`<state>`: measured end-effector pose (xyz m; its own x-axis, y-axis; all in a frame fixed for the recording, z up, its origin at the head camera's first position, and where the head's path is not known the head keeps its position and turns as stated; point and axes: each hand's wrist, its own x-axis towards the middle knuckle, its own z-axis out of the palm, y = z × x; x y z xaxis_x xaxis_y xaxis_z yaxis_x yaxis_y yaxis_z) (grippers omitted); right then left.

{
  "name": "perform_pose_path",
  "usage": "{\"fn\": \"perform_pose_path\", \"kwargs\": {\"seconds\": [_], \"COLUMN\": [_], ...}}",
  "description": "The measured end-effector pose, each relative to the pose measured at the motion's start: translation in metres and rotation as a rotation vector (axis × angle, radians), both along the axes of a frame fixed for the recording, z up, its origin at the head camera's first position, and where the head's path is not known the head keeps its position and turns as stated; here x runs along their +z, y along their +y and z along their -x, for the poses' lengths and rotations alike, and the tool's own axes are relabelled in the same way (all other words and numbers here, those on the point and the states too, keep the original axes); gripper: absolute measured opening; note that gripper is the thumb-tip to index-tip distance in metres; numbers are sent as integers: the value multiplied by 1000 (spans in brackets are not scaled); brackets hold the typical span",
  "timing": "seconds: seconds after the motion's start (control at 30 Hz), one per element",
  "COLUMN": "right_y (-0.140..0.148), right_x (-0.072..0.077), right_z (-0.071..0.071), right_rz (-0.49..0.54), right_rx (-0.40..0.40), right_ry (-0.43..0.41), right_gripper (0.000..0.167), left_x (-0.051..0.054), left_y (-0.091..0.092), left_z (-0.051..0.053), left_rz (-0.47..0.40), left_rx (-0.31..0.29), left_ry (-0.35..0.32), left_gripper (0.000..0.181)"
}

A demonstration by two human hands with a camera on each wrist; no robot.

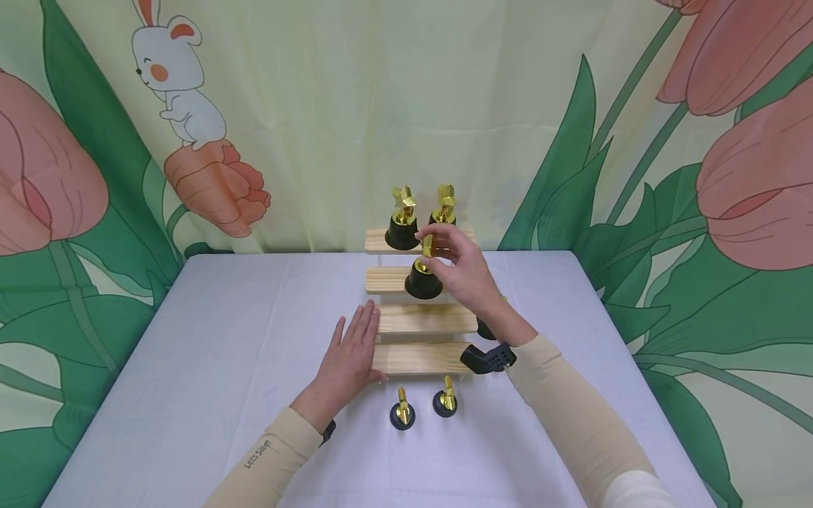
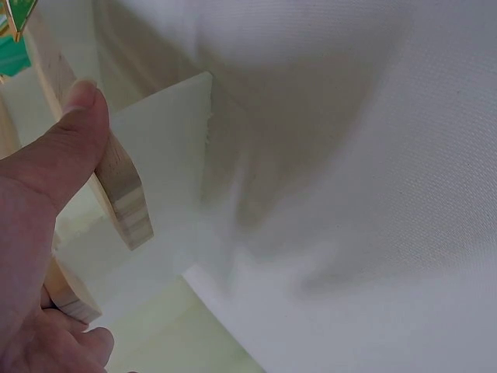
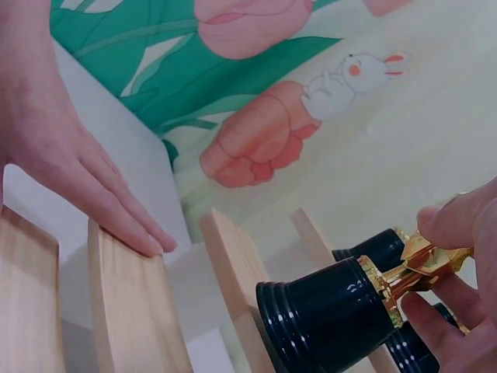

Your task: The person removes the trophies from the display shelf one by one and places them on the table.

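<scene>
My right hand [image 1: 468, 279] pinches the gold top of a small trophy [image 1: 423, 281] with a black base. That base is at the second plank from the top of a stepped wooden display rack [image 1: 427, 319]; whether it bears fully on the plank I cannot tell. My left hand [image 1: 348, 353] rests with straight fingers along the left ends of the lower planks. In the left wrist view its thumb [image 2: 81, 116] touches a plank [image 2: 124, 190]. Two more trophies, a star-topped one [image 1: 401, 229] and another [image 1: 447, 203], stand on the top plank.
Two trophies, one on the left [image 1: 402, 415] and one on the right [image 1: 446, 402], stand on the white tablecloth [image 1: 254, 339] before the rack. Another trophy [image 1: 485, 329] is partly hidden behind my right wrist. A printed curtain [image 1: 406, 106] hangs behind the table.
</scene>
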<state>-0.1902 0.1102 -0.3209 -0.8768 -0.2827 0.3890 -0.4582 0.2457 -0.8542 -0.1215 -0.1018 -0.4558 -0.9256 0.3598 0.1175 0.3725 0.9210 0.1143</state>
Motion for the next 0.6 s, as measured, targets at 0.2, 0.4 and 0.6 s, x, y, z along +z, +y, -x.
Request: {"fn": "perform_pose_path", "kwargs": {"seconds": [0.2,0.4,0.6], "right_y": [11,18,22], "right_x": [-12,-6,3], "right_z": [11,7,-1], "right_rz": [2,-1,-37], "right_rx": [-13,-29,-67], "right_ry": [2,5,-9], "right_gripper": [39,39,39], "left_x": [-1,-4,-3], "left_y": [0,-1,-1], "left_z": [-1,0,0], "left_rz": [16,1,8], "left_rx": [-3,-10,-12], "left_ry": [5,18,19], "left_gripper": [127,128,128]}}
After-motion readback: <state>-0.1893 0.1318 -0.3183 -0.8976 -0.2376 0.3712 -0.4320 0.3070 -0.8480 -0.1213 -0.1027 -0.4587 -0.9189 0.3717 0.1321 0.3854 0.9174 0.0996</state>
